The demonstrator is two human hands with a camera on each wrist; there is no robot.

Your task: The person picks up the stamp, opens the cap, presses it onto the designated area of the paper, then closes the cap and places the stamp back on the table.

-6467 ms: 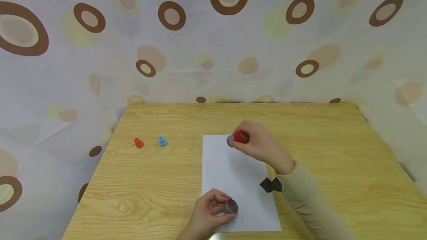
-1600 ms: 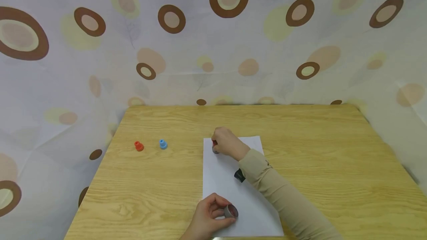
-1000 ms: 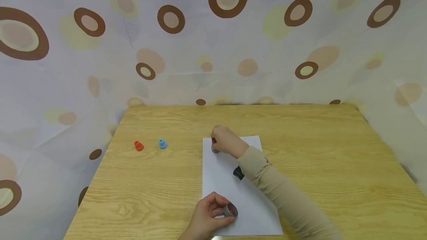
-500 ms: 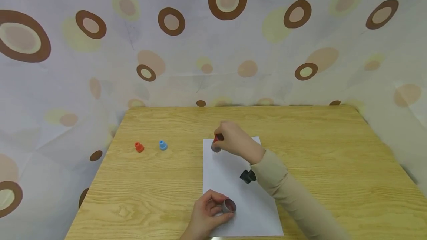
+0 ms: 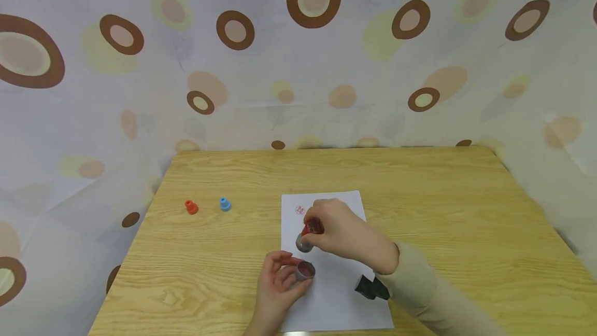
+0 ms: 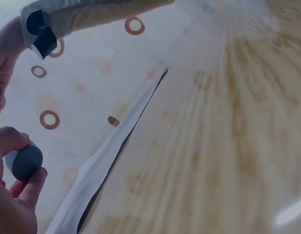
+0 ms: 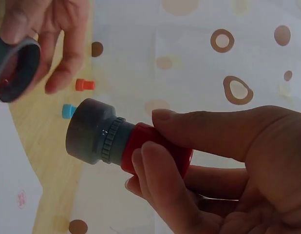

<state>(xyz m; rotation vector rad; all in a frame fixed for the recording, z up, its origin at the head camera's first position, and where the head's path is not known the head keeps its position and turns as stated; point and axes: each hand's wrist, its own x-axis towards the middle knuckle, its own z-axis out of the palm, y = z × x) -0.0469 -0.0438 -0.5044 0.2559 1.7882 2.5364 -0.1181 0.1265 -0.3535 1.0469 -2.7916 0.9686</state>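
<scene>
While in right grip (image 5: 347, 229), stamp (image 7: 122, 140) now off print (image 5: 300, 210), near cap (image 5: 305, 270) in left grip (image 5: 276, 285).

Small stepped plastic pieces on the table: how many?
2: the red piece on the left, and the blue piece to its right, nearer the paper. The right sleeve could hide others.

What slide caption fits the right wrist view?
The right hand grips a red-and-grey stamp while the left hand holds a grey cap.
</scene>
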